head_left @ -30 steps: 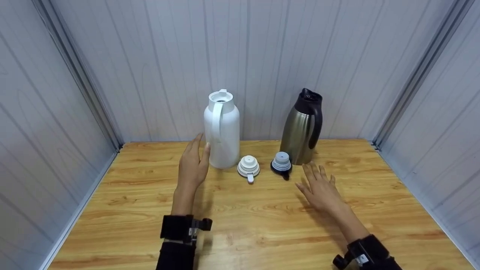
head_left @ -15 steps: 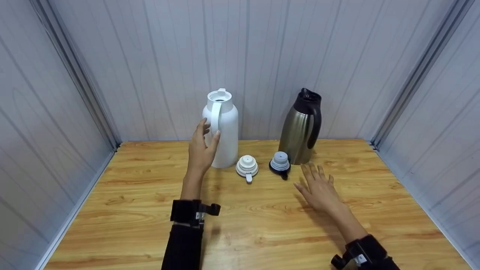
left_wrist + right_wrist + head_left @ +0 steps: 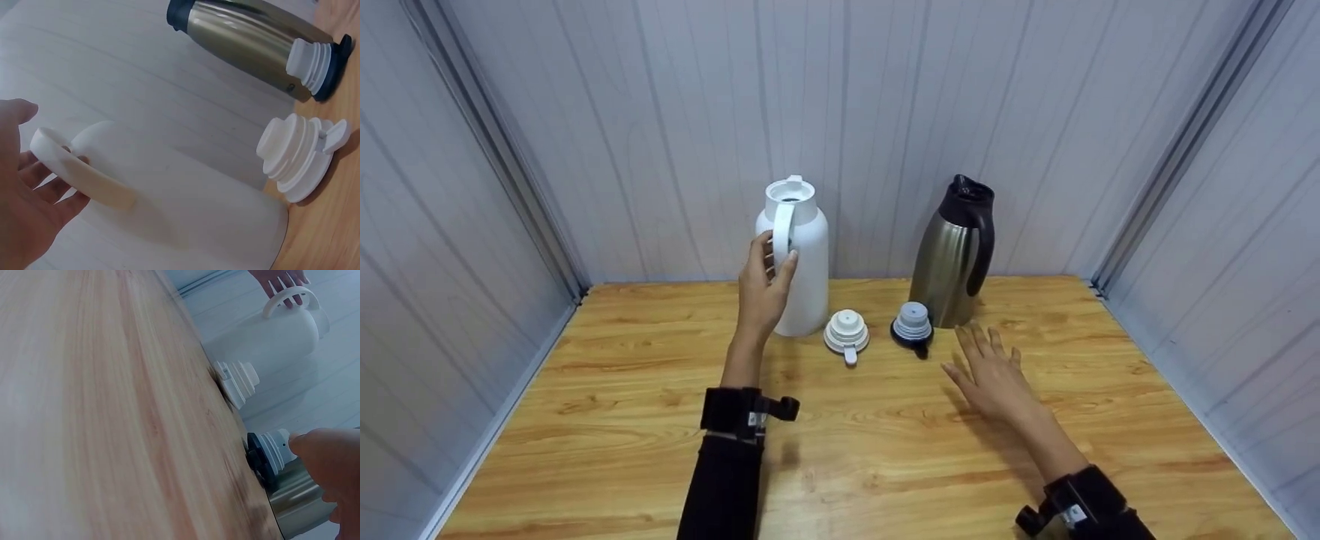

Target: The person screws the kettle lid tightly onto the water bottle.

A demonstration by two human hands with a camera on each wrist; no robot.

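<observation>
Since a second ago your left hand [image 3: 765,281] has risen from beside the base of the white jug [image 3: 802,255] to its handle [image 3: 782,229]; your fingers now reach through the loop and your thumb lies on its near side, loosely curled around it rather than clenched. The jug stands upright on the wooden table [image 3: 660,450], close to the back wall, with its mouth uncovered. Just right of the jug, its white stopper [image 3: 846,334] sits on the table, apart from the jug's base. Further right of the jug stands the steel jug [image 3: 952,259], also uncovered, with a grey stopper on a dark base [image 3: 913,328] just in front of it. Your right hand [image 3: 990,371] has barely shifted: it rests flat, fingers straight and spread, gripping nothing, well right of the white jug and near the grey stopper.
</observation>
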